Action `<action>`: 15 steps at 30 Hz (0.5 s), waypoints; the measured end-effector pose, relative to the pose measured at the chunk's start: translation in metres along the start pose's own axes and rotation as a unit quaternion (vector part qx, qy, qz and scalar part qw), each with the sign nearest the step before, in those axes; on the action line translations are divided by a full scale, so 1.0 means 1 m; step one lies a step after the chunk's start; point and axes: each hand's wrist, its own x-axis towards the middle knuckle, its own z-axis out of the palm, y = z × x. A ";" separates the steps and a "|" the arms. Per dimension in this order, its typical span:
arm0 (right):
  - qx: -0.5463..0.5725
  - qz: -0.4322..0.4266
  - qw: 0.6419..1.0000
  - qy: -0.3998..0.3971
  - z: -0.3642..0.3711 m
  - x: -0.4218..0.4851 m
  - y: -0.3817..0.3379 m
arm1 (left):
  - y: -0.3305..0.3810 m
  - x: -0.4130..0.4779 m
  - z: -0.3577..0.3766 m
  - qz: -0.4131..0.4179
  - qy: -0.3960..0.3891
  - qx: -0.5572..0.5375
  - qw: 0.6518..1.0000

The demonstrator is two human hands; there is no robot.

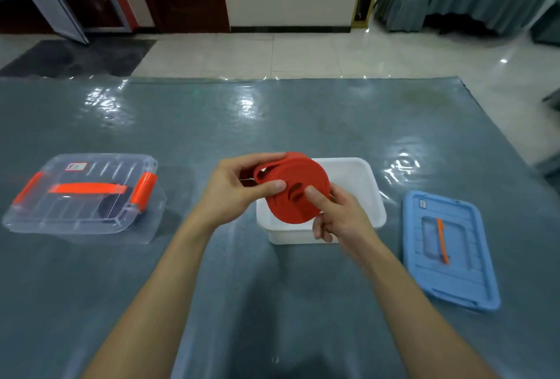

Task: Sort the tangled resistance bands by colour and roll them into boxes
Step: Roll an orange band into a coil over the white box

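Red band (pixel 298 189) nearly coiled, gripped by left hand (pixel 242 187) and right hand (pixel 339 215) over open white box (pixel 368 180). Clear box (pixel 81 194) at 9 o'clock is lidded (something dark inside); blue lid (pixel 448 251) at 3 o'clock.

No text can be read anywhere. The clear storage box (pixel 83 194) with orange latches carries a small red-and-white sticker (pixel 76 166) on its lid, near the far left corner, but its print is too blurred to make out. The blue lid (pixel 448 250) lying on the table has a small pale label (pixel 421 204) at its far left corner, equally illegible.
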 end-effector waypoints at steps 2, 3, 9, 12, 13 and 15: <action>0.012 -0.011 1.000 0.023 0.000 0.006 -0.002 | -0.001 0.013 0.003 -0.017 -0.009 -0.006 1.000; 0.046 -0.014 0.998 0.042 0.001 0.009 -0.002 | -0.002 0.019 0.008 -0.029 0.010 -0.025 0.999; 0.133 0.015 0.981 0.143 -0.001 0.031 0.005 | -0.027 0.039 0.044 -0.051 0.052 -0.018 0.997; 0.075 0.054 0.991 0.098 -0.018 0.033 0.006 | -0.044 0.046 0.046 -0.069 0.044 -0.025 0.996; 0.027 0.066 0.995 0.068 -0.026 0.031 0.004 | -0.048 0.048 0.045 -0.077 0.040 -0.032 0.996; -0.153 0.059 0.986 0.038 -0.042 0.028 0.002 | -0.058 0.053 0.045 -0.103 0.025 -0.044 0.993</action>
